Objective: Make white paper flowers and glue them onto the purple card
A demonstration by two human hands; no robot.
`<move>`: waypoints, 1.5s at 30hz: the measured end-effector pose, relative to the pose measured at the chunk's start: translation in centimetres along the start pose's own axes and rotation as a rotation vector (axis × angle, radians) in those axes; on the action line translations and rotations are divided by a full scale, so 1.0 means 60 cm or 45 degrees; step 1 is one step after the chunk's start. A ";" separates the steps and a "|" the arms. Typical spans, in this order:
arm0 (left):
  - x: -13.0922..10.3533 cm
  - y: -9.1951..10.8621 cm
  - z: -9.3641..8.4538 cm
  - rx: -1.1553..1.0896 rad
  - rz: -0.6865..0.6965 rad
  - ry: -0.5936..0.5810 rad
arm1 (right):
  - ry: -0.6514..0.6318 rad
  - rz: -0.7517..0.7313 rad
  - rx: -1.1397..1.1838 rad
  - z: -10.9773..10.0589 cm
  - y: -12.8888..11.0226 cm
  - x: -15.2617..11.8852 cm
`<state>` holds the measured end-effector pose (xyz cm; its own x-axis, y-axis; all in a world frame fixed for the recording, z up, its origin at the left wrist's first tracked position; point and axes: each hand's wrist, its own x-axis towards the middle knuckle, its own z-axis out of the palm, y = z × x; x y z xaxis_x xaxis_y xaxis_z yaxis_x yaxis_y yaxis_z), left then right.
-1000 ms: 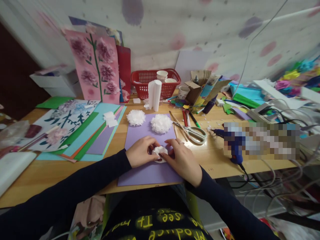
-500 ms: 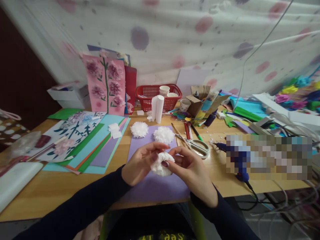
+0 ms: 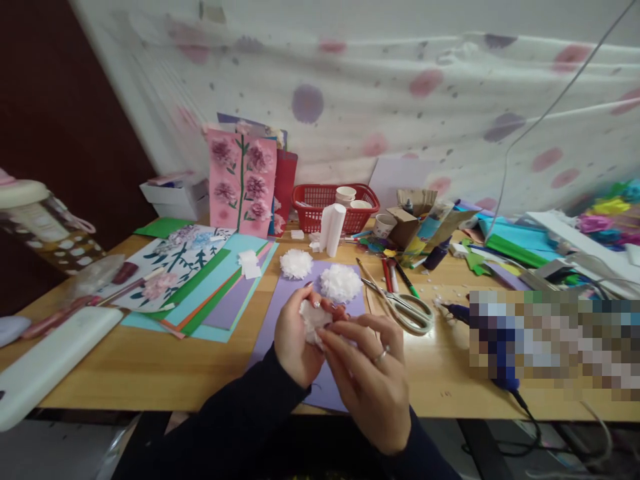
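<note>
A crumpled white paper flower (image 3: 314, 321) is cupped in my left hand (image 3: 299, 340), whose fingers curl round it. The fingertips of my right hand (image 3: 373, 373) pinch at the flower's near side, and a ring shows on one finger. Both hands are over a purple sheet (image 3: 280, 310) on the table. Beyond them, a fluffy white flower (image 3: 341, 283) lies on the sheet, and another white flower (image 3: 296, 264) sits at its far left corner. Scissors (image 3: 413, 313) with pale handles lie to the right of the sheet.
A blue glue gun (image 3: 504, 353) lies at right with its cord over the edge. Farther back stand a white paper roll (image 3: 333, 230), a red basket (image 3: 370, 197) and an open cardboard box (image 3: 404, 230). Coloured sheets (image 3: 210, 313) and a long white object (image 3: 60, 357) are at left.
The view has shifted, so the table's things appear farther right and lower. My left hand now cups the flower from the side, and my right hand has turned, with its back showing.
</note>
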<state>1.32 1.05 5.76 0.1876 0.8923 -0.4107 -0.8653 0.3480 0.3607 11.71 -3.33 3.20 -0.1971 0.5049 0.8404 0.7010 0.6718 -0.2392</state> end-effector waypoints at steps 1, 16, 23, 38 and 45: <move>0.000 0.002 0.001 -0.008 0.014 0.015 | -0.060 -0.059 -0.013 -0.003 -0.002 -0.004; -0.002 -0.002 -0.011 0.049 -0.011 -0.045 | -0.411 -0.183 -0.023 -0.021 0.010 -0.001; -0.017 0.004 -0.006 0.193 0.014 -0.067 | -0.442 -0.122 0.055 -0.010 -0.001 -0.005; -0.010 -0.001 -0.057 1.262 1.039 -0.811 | -0.108 1.539 2.045 0.016 -0.006 -0.024; -0.006 0.032 -0.063 1.680 1.031 -1.015 | -0.131 1.775 1.918 0.022 0.013 -0.016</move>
<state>-2.15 0.30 3.42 0.4500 0.7146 0.5356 0.0037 -0.6012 0.7991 11.53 -2.60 1.55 -0.2102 0.9486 -0.2364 -0.6051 -0.3162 -0.7307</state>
